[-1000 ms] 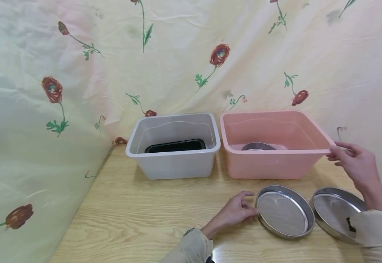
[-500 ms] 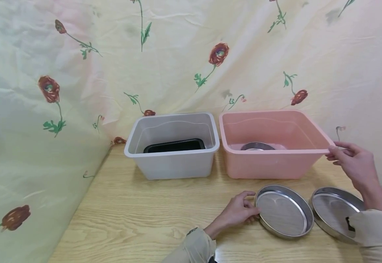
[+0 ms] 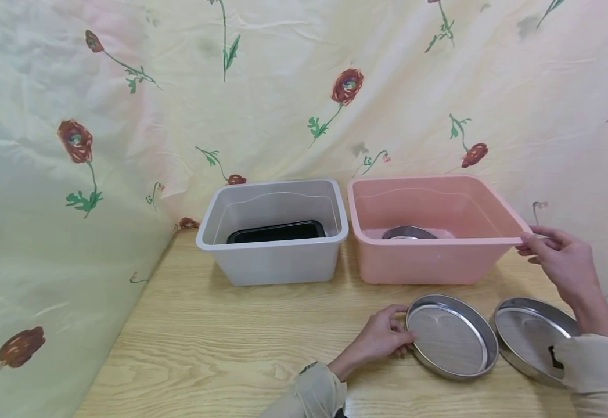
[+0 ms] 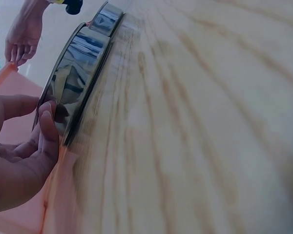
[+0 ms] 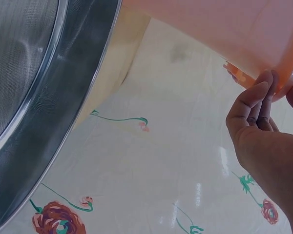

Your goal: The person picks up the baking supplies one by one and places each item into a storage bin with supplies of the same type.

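A round metal sieve [image 3: 452, 337] with a fine mesh lies on the wooden table. My left hand [image 3: 379, 337] holds its left edge, thumb at the rim. In the left wrist view, the left hand's fingers [image 4: 48, 127] lie against the shiny side wall. My right hand [image 3: 565, 264] pinches the front right corner of a pink plastic bin [image 3: 418, 264], thumb on top and fingers under the rim, as the right wrist view also shows. A second sieve [image 3: 531, 337] lies right of the first, partly hidden by my right forearm. Another round metal piece [image 3: 408, 232] sits inside the pink bin.
Left of the pink bin stands a light grey bin [image 3: 283, 264] with a black tray [image 3: 277, 232] in it. A flowered cloth [image 3: 283, 87] hangs behind and at the left of the table [image 3: 204, 342].
My left hand has shifted slightly right, closer onto the sieve's edge. The right hand keeps its hold on the pink bin, and the bins and sieves stay in place.
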Demonstrator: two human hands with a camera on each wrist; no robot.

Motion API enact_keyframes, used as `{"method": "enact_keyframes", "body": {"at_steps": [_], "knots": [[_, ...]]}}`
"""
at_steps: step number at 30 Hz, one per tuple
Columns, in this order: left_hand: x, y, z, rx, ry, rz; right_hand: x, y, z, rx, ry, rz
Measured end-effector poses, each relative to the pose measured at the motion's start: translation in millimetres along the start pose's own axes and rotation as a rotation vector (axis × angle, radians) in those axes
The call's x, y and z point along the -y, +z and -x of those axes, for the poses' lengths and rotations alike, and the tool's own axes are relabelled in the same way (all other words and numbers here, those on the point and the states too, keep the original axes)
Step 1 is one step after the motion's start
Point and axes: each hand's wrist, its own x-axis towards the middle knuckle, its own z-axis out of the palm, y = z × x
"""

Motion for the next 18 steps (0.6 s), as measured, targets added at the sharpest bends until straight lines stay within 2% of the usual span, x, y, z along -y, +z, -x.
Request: {"method": "enact_keyframes", "body": {"at_steps": [6, 11, 18], "knots": [[-0.3, 1.9, 0.0, -0.008, -0.011, 0.016, 0.1, 0.7, -0.2, 0.008, -0.002, -0.020], [-0.9, 2.8, -0.2, -0.007, -0.017, 0.069, 0.2, 0.7, -0.3, 0.000, -0.006, 0.028], [-0.8, 4.5, -0.5, -0.023, -0.026, 0.073, -0.7, 0.1, -0.9, 0.000, 0.001, 0.059]]}}
